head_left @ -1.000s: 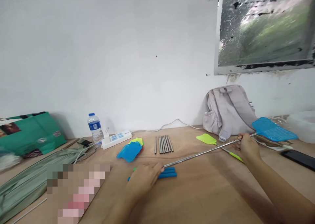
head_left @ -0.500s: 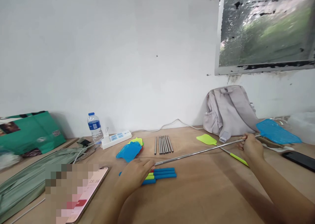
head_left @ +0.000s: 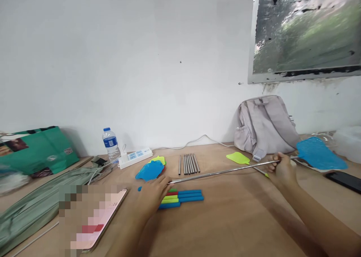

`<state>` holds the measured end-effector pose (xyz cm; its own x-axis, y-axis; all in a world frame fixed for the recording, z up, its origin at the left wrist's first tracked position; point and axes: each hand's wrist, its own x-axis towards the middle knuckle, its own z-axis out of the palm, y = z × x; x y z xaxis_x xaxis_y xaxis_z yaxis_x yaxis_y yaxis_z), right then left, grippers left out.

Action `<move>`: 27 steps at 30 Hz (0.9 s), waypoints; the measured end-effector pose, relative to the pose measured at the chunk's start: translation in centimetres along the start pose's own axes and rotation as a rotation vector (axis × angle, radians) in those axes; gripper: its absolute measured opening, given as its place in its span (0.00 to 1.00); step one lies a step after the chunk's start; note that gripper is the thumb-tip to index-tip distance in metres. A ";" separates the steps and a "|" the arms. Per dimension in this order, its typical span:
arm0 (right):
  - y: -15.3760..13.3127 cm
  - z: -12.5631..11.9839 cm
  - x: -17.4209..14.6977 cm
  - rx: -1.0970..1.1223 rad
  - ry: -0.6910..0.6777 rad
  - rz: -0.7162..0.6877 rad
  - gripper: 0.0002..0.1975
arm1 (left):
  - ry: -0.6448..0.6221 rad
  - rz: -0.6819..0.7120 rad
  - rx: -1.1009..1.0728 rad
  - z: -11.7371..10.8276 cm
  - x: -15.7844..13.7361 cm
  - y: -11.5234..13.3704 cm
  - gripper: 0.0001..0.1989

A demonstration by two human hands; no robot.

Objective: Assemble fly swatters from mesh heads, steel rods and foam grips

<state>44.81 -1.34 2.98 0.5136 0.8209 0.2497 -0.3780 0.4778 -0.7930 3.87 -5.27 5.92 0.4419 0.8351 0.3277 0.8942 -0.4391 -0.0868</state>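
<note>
Head view: across the table (head_left: pixel 225 219), the blue swatter (head_left: pixel 321 154) is raised between our two hands. To work it well, we should probably keep any pull or twist straight along its rod (head_left: pixel 225 171), since a sideways push could bend so thin a piece. Its long axis runs mostly crosswise, slanting a little away from us to the right, with the broad end pointing right and the thin end left. Our right hand (head_left: pixel 283 170) has its fingers curled in on the rod near the broad end; our left hand (head_left: pixel 153 193) pinches the thin end at its fingertips, though we cannot see all its fingers. Coloured handles (head_left: pixel 190 196) lie just beside that left hand, and slimmer metal tubes (head_left: pixel 191 163) lie side by side beyond the rod.
</note>
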 end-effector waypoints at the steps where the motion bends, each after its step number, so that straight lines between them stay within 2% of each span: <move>1: 0.4 0.6 -0.6 0.027 -0.019 0.030 0.12 | 0.011 -0.009 -0.015 0.5 0.0 -0.2 0.16; 5: 2.4 3.6 -4.0 0.086 -0.118 0.156 0.11 | 0.039 0.014 -0.075 1.8 0.1 0.6 0.16; 7: 3.4 4.9 -5.9 0.162 -0.242 0.271 0.13 | 0.035 0.039 -0.096 2.1 0.1 1.6 0.16; 10: 4.6 5.6 -7.8 0.343 -0.430 0.449 0.22 | 0.028 0.093 -0.085 2.1 0.0 2.8 0.17; 13: 4.8 5.5 -7.9 0.432 -0.485 0.557 0.26 | 0.026 0.153 -0.030 1.6 0.2 2.9 0.18; 18: 3.5 5.4 -7.0 0.432 -0.484 0.524 0.26 | -0.005 0.189 0.032 -0.3 0.5 2.3 0.15; 22: 2.8 6.2 -7.0 0.347 -0.472 0.476 0.28 | -0.038 0.169 0.103 -1.7 0.3 1.7 0.14; 27: 2.6 6.8 -6.9 0.201 -0.537 0.387 0.29 | -0.026 0.143 0.107 -1.3 -0.1 0.2 0.15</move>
<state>35.06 -3.59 2.96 -0.1206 0.9604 0.2511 -0.6193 0.1249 -0.7752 3.90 -5.83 7.13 0.5652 0.7758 0.2805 0.8243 -0.5169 -0.2311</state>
